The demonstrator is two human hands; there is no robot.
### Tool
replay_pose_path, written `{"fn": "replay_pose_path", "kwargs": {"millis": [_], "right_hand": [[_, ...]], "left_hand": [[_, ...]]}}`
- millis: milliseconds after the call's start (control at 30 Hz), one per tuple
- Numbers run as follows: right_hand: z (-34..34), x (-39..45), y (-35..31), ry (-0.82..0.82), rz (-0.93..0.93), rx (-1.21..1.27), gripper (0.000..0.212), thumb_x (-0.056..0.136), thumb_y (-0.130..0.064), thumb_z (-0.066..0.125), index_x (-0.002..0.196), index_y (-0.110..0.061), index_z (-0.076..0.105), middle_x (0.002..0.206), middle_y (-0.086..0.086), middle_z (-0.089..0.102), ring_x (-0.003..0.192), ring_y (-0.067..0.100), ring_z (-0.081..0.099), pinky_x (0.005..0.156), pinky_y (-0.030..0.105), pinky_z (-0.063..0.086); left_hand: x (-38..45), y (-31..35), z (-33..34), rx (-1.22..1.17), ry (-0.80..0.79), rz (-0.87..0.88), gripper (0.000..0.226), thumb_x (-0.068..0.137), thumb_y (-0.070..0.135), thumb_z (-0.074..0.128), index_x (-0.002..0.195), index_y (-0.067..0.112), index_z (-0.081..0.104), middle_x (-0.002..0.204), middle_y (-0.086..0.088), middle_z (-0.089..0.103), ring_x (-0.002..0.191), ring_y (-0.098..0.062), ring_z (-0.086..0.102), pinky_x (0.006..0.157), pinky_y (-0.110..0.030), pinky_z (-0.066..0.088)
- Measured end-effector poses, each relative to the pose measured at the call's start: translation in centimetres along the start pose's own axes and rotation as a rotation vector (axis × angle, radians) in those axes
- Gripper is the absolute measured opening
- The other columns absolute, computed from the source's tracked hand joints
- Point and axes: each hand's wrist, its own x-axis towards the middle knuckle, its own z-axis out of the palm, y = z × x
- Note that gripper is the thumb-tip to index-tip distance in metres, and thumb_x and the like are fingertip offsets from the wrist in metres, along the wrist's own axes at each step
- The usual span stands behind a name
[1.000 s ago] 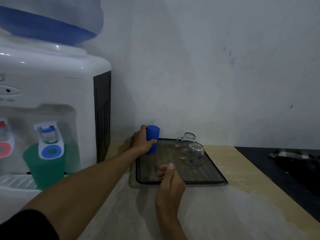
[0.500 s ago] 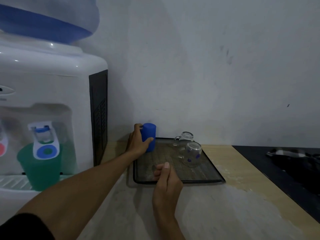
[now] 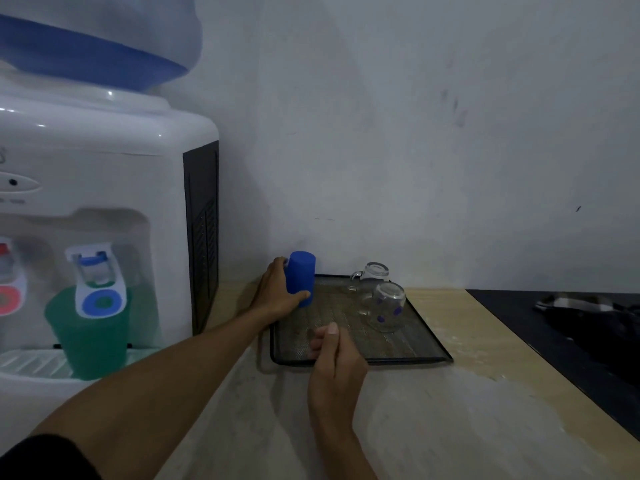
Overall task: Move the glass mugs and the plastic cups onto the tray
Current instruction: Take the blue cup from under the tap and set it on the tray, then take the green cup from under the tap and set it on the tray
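Note:
My left hand (image 3: 277, 292) grips an upside-down blue plastic cup (image 3: 300, 277) at the far left corner of the black mesh tray (image 3: 419, 344). Whether the cup's rim touches the mesh is unclear. Two glass mugs stand upside down on the tray: one (image 3: 372, 277) at the back, one with purple dots (image 3: 388, 306) in front of it. My right hand (image 3: 334, 362) hovers over the tray's near edge, fingers curled, thumb up, holding nothing. A green plastic cup (image 3: 91, 336) stands under the dispenser's blue tap.
A white water dispenser (image 3: 104, 188) with a blue bottle fills the left. The wall rises right behind the tray. A dark surface (image 3: 571, 327) with a dark object lies at the right. The wooden counter (image 3: 450, 427) stretches in front of the tray.
The blue cup in my left hand has stayed at the tray's far left corner, sinking slightly. My right hand has barely shifted.

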Motion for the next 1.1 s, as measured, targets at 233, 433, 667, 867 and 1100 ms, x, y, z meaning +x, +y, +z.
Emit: {"fn": "replay_pose_path", "kwargs": {"millis": [233,433,667,867,1100], "right_hand": [[0.1,-0.1,0.0,-0.012,-0.021,-0.028,0.034,0.108,-0.024,0.048,0.082,-0.023,0.070,0.067,-0.006,0.068,0.065,0.010,0.067,0.059,0.035,0.057],[-0.2,-0.7,-0.3,-0.065,-0.105,-0.059,0.026,0.105,-0.018,0.055,0.082,-0.020,0.068,0.067,-0.004,0.066,0.063,0.012,0.064,0.053,0.025,0.050],[0.4,-2.0,-0.6,-0.247,-0.355,-0.180,0.013,0.097,-0.008,0.065,0.092,-0.019,0.067,0.082,-0.007,0.065,0.076,0.006,0.063,0.068,0.025,0.054],[1.2,-4.2,-1.6,-0.455,-0.482,-0.201,0.008,0.095,-0.024,0.061,0.098,-0.020,0.068,0.091,-0.010,0.066,0.082,0.002,0.062,0.075,0.023,0.053],[1.5,-5.2,-2.2,-0.578,-0.566,-0.239,0.007,0.096,-0.029,0.061,0.101,-0.033,0.061,0.094,-0.016,0.065,0.085,-0.010,0.058,0.077,0.008,0.045]], "left_hand": [[-4.3,0.6,-1.3,-0.187,0.204,-0.026,0.074,0.092,0.035,0.074,0.152,0.016,0.034,0.157,-0.007,0.044,0.140,-0.023,0.046,0.105,-0.031,0.039],[-12.1,0.2,-3.9,-0.189,0.269,0.148,0.049,0.093,0.023,0.074,0.137,0.017,0.054,0.136,0.001,0.061,0.123,-0.012,0.057,0.103,-0.029,0.048],[-19.0,-1.3,-7.8,-0.063,0.238,0.270,0.047,0.093,0.025,0.073,0.136,0.016,0.057,0.131,0.009,0.059,0.120,0.002,0.052,0.101,0.002,0.031],[-23.3,-2.1,-10.6,-0.039,0.219,0.364,0.034,0.093,0.034,0.069,0.125,0.034,0.056,0.119,0.018,0.061,0.115,0.010,0.055,0.099,-0.007,0.043],[-24.6,-2.6,-12.4,0.015,0.507,0.431,0.033,0.090,0.021,0.070,0.121,0.014,0.063,0.115,-0.001,0.067,0.107,-0.012,0.064,0.095,-0.031,0.056]]}}
